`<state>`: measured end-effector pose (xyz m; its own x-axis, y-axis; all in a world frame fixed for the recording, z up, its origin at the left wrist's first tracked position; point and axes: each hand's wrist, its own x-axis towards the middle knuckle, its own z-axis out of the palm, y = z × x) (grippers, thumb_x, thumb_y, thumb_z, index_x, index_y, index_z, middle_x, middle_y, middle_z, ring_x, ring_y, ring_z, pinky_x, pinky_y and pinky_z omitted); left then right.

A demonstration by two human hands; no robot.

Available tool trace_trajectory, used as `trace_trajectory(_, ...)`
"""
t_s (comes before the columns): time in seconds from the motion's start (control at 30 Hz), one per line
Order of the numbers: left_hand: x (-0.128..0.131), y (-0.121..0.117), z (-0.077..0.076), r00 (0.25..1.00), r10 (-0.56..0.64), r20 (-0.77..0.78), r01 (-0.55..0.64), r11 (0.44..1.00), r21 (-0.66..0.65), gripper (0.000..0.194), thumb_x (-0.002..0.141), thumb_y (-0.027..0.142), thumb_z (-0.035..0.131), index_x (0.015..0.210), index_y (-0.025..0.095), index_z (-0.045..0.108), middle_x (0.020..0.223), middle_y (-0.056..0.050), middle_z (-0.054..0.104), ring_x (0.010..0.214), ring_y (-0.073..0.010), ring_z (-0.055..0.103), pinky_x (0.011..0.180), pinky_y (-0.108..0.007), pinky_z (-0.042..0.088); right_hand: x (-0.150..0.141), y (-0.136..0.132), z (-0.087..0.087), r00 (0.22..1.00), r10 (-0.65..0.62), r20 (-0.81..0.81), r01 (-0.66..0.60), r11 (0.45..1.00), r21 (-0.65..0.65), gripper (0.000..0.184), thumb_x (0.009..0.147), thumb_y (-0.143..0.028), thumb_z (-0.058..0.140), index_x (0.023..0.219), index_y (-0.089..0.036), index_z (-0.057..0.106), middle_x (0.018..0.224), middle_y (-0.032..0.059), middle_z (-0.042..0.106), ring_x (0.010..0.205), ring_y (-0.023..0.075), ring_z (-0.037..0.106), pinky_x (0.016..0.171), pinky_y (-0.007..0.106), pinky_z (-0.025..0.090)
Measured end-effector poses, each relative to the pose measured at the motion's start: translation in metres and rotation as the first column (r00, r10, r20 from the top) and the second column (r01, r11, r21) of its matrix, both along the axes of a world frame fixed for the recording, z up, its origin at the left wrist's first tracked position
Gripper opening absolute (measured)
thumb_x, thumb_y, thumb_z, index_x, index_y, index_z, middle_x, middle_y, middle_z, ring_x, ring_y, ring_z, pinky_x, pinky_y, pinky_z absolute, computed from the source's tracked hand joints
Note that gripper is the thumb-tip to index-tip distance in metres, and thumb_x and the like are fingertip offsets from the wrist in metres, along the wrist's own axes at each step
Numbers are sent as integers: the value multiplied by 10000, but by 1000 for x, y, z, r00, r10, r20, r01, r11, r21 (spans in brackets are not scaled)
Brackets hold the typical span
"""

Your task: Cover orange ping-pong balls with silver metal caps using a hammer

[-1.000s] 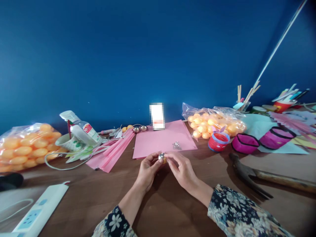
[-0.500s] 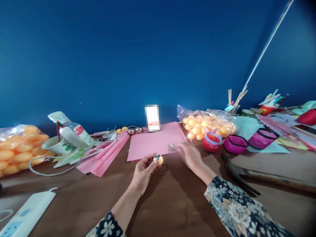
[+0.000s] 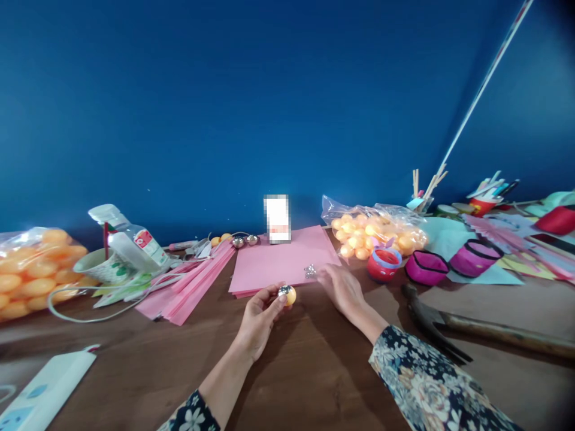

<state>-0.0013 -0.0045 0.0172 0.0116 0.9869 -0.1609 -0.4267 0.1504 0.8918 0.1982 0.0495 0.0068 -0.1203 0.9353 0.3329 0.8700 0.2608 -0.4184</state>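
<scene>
While the left hand (image 3: 258, 320) pinches a ball (image 3: 287, 294), part silver and part yellow, between thumb and fingers above the brown table (image 3: 296, 371), the right hand (image 3: 344, 290) is just beside a small silver cluster (image 3: 310, 271), possibly beads, on the pink paper (image 3: 274, 263). The right fingers are blurred, so whether they are parted or closed cannot be determined.

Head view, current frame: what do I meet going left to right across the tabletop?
Bag of orange balls → plastic bottle → left hand holding silver-and-yellow ball → small silver pieces → right hand → red cup → two magenta containers.
</scene>
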Motion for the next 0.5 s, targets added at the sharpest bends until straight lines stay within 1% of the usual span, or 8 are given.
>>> trace_trajectory(0.17, 1, -1, 1, 1000, 11, 24, -11, 1000, -5, 365, 621, 231, 758, 958, 130, 662, 911, -69, 681, 780, -132, 624, 719, -226, 511, -1, 1, 0, 999, -34, 6, 34, 999, -20, 86, 817, -267, 519, 826, -236, 599, 802, -2, 658, 745, 154, 567, 605, 231, 340)
trace_trajectory(0.33, 0, -1, 2, 1000, -13, 21, 13, 1000, -3, 385, 628, 240, 753, 990, 150, 660, 961, -68, 680, 809, -132, 623, 748, -226, 503, -1, -1, 3, 998, -9, 63, 7, 1000, 26, 119, 823, -224, 496, 773, -222, 604, 765, 12, 638, 721, 153, 544, 609, 232, 332)
trace_trajectory(0.5, -1, -1, 1, 999, -37, -5, 37, 999, 10, 472, 619, 232, 757, 1069, 163, 633, 997, -69, 680, 863, -138, 622, 813, -237, 483, -1, -1, 3, 998, -8, 62, 4, 998, 60, 153, 830, -198, 465, 748, -219, 593, 762, 23, 635, 716, 163, 546, 621, 241, 348)
